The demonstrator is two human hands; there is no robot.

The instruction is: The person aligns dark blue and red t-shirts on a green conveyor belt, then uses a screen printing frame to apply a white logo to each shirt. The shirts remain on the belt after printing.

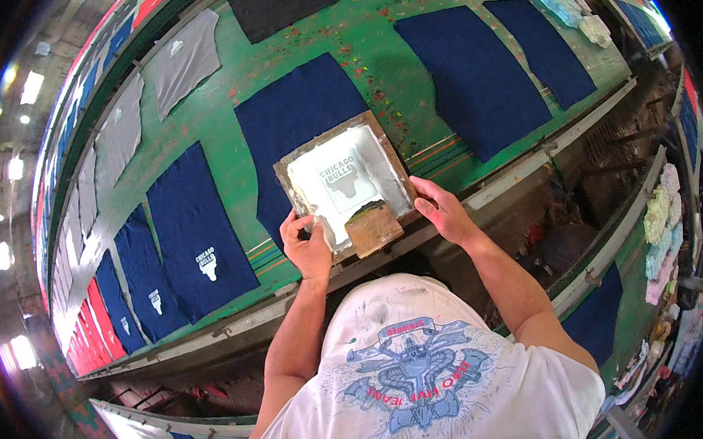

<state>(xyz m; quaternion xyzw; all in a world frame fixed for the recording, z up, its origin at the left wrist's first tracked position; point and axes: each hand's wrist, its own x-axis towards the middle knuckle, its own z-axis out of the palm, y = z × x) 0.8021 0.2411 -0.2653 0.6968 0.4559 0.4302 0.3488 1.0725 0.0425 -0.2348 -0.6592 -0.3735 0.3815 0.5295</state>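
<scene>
A wooden-edged printing screen (pixel 331 208) with white mesh and a stencilled animal-head design lies tilted over a navy fabric panel (pixel 299 100). My left hand (pixel 306 245) is closed on its near left corner, fingers curled at the edge. At the near right edge, my right hand (pixel 442 210) grips the frame between thumb and fingers. Inside the screen, against its near side, rests a squeegee (pixel 374 228) with a brown wooden block, dark along its upper edge. Whether the frame touches the fabric cannot be made out.
A long green table (pixel 383 45) runs beneath the panels, spotted with paint. To the left lies a navy panel (pixel 199 226) with a white print; farther off are grey panels (pixel 188 62). Plain navy panels (pixel 471 73) lie right. A metal rail (pixel 215 329) borders the near edge.
</scene>
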